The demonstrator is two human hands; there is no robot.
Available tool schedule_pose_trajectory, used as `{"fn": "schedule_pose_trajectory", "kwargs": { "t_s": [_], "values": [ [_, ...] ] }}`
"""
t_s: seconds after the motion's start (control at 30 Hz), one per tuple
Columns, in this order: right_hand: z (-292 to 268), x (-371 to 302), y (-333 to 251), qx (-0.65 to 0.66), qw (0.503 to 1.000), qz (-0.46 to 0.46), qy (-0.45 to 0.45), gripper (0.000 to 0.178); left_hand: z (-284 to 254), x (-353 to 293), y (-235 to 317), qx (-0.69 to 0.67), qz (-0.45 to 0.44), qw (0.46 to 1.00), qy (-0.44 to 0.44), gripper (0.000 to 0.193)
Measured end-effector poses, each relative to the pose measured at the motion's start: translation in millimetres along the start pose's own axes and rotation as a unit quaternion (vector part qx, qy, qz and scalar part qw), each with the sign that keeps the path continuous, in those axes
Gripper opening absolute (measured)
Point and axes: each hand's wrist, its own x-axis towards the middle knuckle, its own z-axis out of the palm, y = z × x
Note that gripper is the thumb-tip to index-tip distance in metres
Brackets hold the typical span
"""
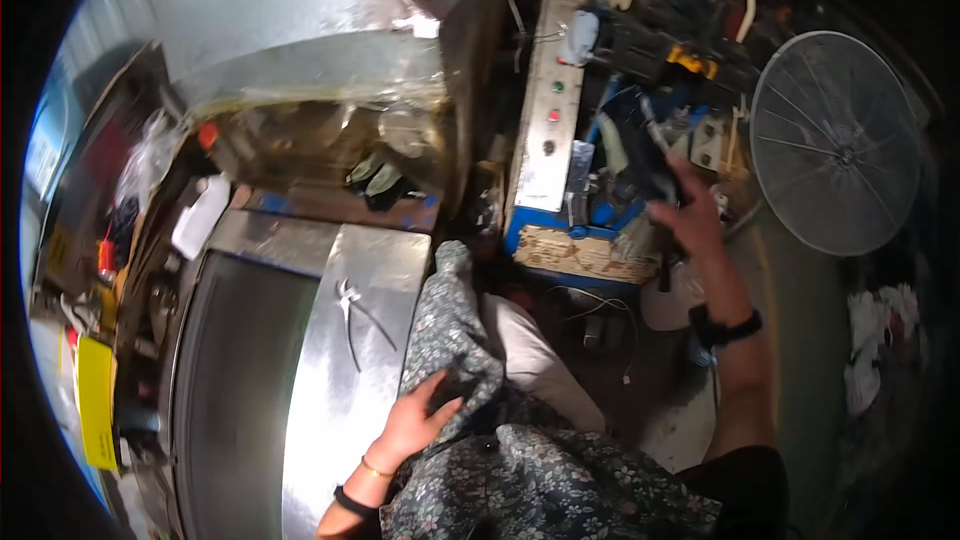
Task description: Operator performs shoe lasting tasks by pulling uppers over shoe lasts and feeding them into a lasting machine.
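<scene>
My right hand [697,220] is stretched out over the cluttered blue bench at the right. Its fingers and thumb close around the near end of a long dark item [640,145]. Motion blur hides what kind of item it is. My left hand [408,427] is low in front of me, beside the dark flowered cloth [455,310] over my leg. Thumb and forefinger are apart, and nothing shows between them. To its upper left, pliers [348,302] with dark handles lie on a shiny metal plate [375,260].
Beyond the plate stands a large metal machine housing [290,20], with dark gloves [382,180] with pale patches below it. A panel with coloured buttons [548,110] runs along the bench. A round wire fan guard [840,145] stands right of my right arm; a yellow box [95,400] is far left.
</scene>
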Motion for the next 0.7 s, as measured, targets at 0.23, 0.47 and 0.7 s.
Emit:
{"fn": "schedule_pose_trajectory", "kwargs": {
  "t_s": [0.23,0.47,0.7],
  "values": [
    [-118.7,95.7,46.5,-0.418,0.889,0.107,0.151,0.076,11.6,-19.4,-20.5,-0.030,-0.092,0.995,0.001,0.046],
    [-111.1,124.1,37.2,-0.513,0.851,0.112,-0.025,0.077,18.3,-14.0,-10.2,-0.003,-0.105,0.994,-0.005,0.043],
    [-66.4,96.7,71.6,-0.490,0.858,0.116,0.102,0.066,16.2,-2.9,6.2,0.067,-0.070,0.995,-0.023,0.045]
  ]
}}
